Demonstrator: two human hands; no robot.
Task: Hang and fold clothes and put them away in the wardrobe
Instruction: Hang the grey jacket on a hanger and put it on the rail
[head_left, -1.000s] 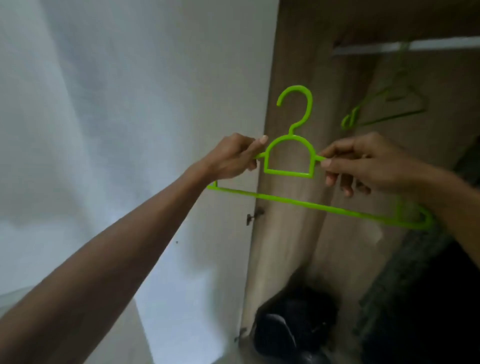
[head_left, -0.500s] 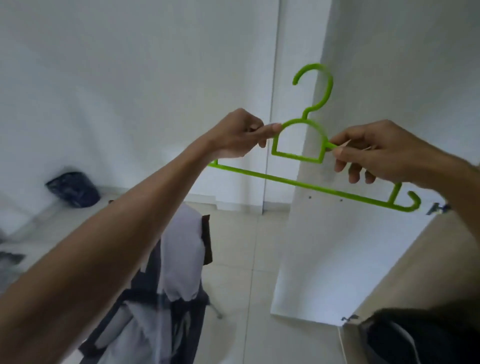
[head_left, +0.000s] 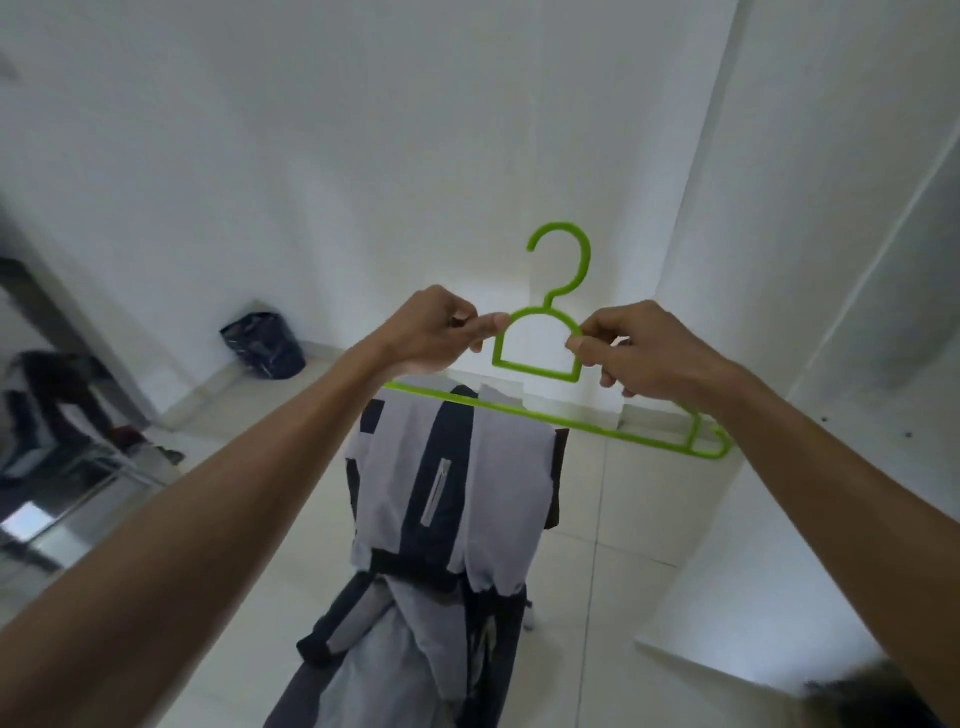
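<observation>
A bright green plastic hanger is held up in front of me, hook upward. My left hand pinches its left shoulder next to the neck. My right hand pinches the right shoulder. Below the hanger a grey and navy jacket with a white zip hangs draped over the back of a chair. The hanger's bottom bar crosses just in front of the jacket's top edge.
A dark bag sits on the floor against the white wall at the left. A white wardrobe door stands open on the right. Dark clothes and metal bars are at the far left. The floor is pale tile.
My view has swung left and down, away from the wardrobe interior, toward the chair with the jacket. Both hands keep the same hold on the hanger, which now sits level above the jacket.
</observation>
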